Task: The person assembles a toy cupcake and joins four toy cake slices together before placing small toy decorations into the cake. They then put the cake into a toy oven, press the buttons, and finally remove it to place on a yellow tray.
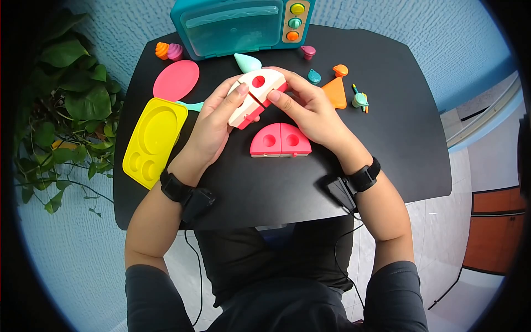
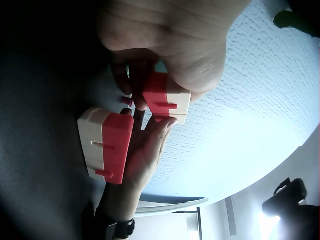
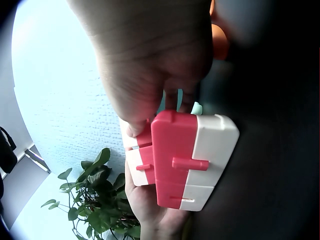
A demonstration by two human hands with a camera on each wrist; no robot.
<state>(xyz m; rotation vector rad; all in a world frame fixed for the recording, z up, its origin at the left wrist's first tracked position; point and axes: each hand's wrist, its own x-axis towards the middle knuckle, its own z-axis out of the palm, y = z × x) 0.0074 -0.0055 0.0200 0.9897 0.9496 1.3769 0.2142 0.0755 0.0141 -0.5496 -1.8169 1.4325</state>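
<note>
Both hands hold up a half-round toy cake [image 1: 271, 80] made of two wedges, cream side up and pink underneath, with a narrow gap between the wedges. My left hand [image 1: 213, 116] grips the left wedge, thumb on its cream face. The right wedge is in my right hand [image 1: 316, 113], thumb at its near edge; most of the other fingers are hidden behind. A second half-round cake [image 1: 270, 139] lies on the table just below the hands, pink side up, also of two joined wedges. Small pegs stick out of its flat side in the right wrist view.
A teal toy oven [image 1: 232, 33] stands at the back of the black table [image 1: 254, 191]. To the left are a yellow tray [image 1: 171, 113], a pink plate [image 1: 177, 79] and toy cupcakes [image 1: 168, 51]. An orange triangular piece [image 1: 335, 93] and several small toy pieces lie right.
</note>
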